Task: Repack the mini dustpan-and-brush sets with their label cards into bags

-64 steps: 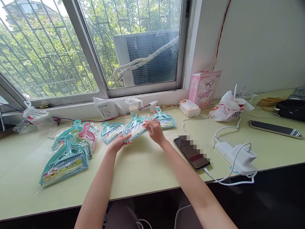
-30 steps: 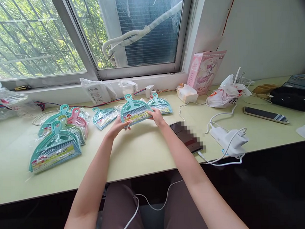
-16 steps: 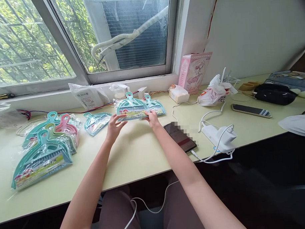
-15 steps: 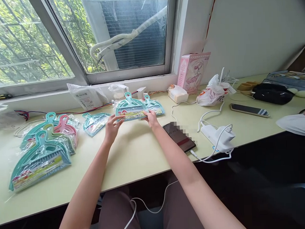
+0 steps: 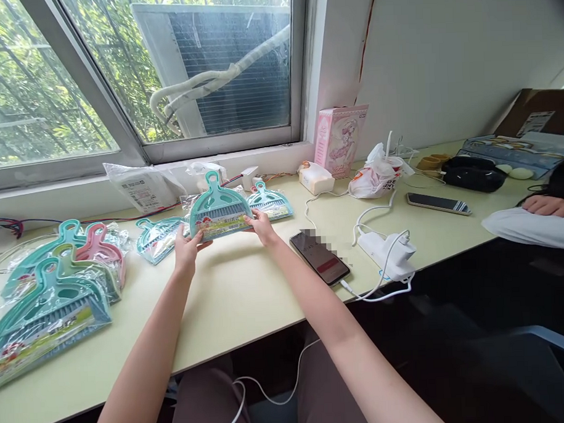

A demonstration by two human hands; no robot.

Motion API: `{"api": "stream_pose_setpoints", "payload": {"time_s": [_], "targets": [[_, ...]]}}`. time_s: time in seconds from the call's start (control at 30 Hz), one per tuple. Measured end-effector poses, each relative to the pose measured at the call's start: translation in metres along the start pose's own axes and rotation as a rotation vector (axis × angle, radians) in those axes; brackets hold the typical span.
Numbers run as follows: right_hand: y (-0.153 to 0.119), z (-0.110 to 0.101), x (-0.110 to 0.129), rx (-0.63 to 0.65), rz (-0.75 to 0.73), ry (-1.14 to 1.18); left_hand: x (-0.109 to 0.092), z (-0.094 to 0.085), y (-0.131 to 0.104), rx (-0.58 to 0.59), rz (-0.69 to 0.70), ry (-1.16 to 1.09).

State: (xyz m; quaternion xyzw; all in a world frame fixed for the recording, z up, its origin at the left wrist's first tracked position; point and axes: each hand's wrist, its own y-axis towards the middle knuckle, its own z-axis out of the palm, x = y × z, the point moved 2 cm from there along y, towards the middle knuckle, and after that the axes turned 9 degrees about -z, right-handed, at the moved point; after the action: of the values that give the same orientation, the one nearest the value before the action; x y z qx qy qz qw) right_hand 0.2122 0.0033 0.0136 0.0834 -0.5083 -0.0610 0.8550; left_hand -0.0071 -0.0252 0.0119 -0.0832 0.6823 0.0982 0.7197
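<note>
Between my two hands is a teal dustpan and brush set (image 5: 221, 207) in clear wrap, handle up, tilted toward me above the table. My left hand (image 5: 189, 244) grips its lower left corner. At its right edge, my right hand (image 5: 261, 227) has fingers and thumb closed on it. Just behind lies another wrapped teal set (image 5: 270, 201), partly hidden by the held one. A further wrapped teal set (image 5: 159, 239) lies left of my left hand. Farther left is a pile of wrapped sets, with a teal one (image 5: 54, 312) in front and a pink one (image 5: 100, 245) behind.
A phone (image 5: 320, 257) and a white power strip (image 5: 386, 256) with cables lie right of my right forearm. Along the wall stand a tissue pack (image 5: 316, 178), a pink box (image 5: 339, 140) and a plastic bag (image 5: 373, 174). At far right rests another person's hand (image 5: 551, 206).
The held dustpan set has come a little closer and tilted up, showing more of its front. My left hand has shifted to its lower left corner. The camera view has turned rightward.
</note>
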Motion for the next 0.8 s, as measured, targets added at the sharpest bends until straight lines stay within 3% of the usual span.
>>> {"api": "stream_pose_setpoints", "payload": {"time_s": [0.07,0.13,0.4,0.6,0.8], "targets": [[0.001,-0.002,0.003,0.024,0.006,-0.005,0.006,-0.001,0.007,0.115,-0.055,0.036],[0.002,-0.002,0.005,0.043,0.017,-0.011,0.009,-0.002,0.011,0.145,-0.061,0.049],[-0.015,0.023,0.002,0.211,0.032,0.201,0.003,-0.005,0.01,0.005,0.041,-0.023],[-0.014,0.021,-0.016,-0.069,0.172,0.176,0.007,0.005,0.006,0.106,-0.007,0.013],[-0.015,0.017,-0.011,-0.13,0.144,0.204,0.006,0.014,0.0,0.146,-0.022,-0.045]]}}
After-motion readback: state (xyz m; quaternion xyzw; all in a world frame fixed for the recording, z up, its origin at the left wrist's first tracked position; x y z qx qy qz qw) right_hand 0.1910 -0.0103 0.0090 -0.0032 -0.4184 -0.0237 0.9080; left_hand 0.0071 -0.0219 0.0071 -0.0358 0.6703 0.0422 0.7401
